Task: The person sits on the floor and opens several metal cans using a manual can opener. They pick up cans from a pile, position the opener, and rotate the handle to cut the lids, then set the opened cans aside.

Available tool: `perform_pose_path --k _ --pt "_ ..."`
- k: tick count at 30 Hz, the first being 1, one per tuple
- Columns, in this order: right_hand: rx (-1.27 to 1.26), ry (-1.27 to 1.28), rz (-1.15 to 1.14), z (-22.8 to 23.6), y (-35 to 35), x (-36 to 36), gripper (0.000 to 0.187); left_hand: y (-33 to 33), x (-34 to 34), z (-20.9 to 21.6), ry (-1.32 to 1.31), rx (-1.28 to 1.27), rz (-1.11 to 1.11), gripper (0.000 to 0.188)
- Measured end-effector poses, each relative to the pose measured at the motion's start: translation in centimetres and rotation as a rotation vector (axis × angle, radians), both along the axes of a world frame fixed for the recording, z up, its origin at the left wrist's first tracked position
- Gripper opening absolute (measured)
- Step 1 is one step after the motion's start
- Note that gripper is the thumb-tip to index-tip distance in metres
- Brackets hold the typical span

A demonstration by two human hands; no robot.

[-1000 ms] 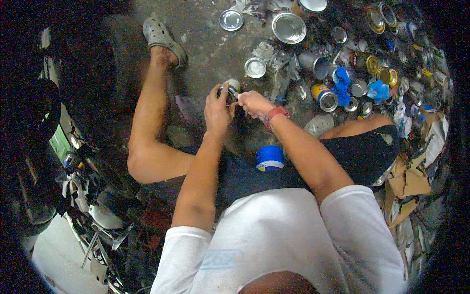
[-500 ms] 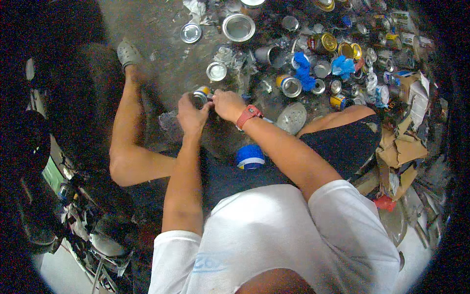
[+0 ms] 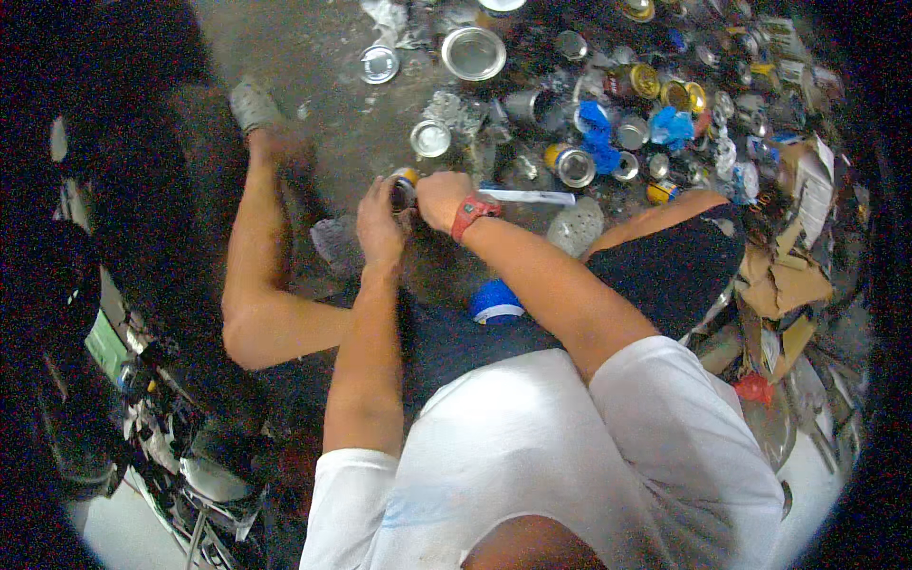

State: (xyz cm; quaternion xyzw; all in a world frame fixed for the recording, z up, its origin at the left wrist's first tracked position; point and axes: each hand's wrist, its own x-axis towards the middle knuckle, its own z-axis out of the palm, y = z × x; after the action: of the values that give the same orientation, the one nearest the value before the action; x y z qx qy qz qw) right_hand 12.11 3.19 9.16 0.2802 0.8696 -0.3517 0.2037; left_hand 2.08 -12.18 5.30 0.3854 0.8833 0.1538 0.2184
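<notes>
Left hand (image 3: 378,228) wraps a can (image 3: 406,180), held over the floor (image 3: 323,114) between both hands; right hand (image 3: 439,198) closed at its top edge, touching; can pile (image 3: 608,133) just beyond

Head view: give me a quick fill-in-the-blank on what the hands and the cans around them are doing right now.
1. Both hands, the left hand and the right hand, are on one small ____.
2. The band on the right wrist is ____ in colour.
3. The big round silver lid lies on the ____ floor.
4. The roll by the person's lap is ____.

Missing words: can; red; concrete; blue
</notes>
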Motion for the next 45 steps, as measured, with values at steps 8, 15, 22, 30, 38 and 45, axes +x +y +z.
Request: perform_pose_path --k 8,15,22,30,38,45 --pt "-0.583 -0.018 -0.222 -9.6 -1.6 1.2 0.043 0.9 0.7 1.4 -0.005 -0.054 0.038 0.076" --pt "-0.108 0.314 -0.319 1.7 1.3 4.7 0.056 0.9 0.6 2.4 0.093 -0.111 0.036 0.079" --pt "0.267 0.064 -0.498 4.7 11.5 18.0 0.095 3.3 1.7 3.5 0.126 -0.172 0.084 0.069" --pt "0.294 0.177 -0.459 -3.6 11.4 25.0 0.101 3.8 0.9 2.4 0.067 -0.168 0.144 0.068" --pt "0.204 0.400 -0.483 -1.9 12.2 23.0 0.082 2.6 0.0 2.6 -0.037 -0.112 0.200 0.064" --pt "0.142 0.404 -0.331 5.4 10.1 17.0 0.078 0.1 -3.7 -2.2 -0.555 0.149 0.293 0.072"
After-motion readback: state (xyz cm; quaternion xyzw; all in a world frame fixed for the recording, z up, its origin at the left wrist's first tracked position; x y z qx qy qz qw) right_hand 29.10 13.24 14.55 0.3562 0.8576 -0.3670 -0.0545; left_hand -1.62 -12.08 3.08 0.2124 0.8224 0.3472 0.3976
